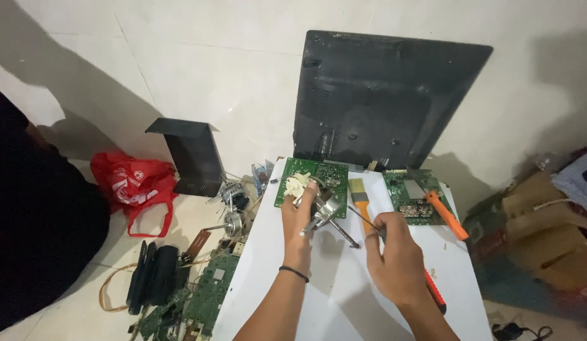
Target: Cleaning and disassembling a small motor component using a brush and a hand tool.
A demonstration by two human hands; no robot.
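My left hand (298, 218) grips a small silver motor part (324, 211) with a metal shaft pointing down-right, held over a white table (319, 297). My right hand (389, 252) pinches a thin dark tool (363, 216) whose tip points at the motor part. A black band sits on my left wrist. Behind the motor lies a green circuit board (322, 175) with a cream plastic connector on it. A paintbrush with a yellow handle (359, 196) lies between my hands.
A second green board (410, 197) and an orange-handled tool (446, 215) lie at the table's right. A black monitor back (385, 95) leans on the wall. On the floor at left are a red bag (132, 180), a black metal housing (192, 155), motors, boards. Cardboard boxes stand right.
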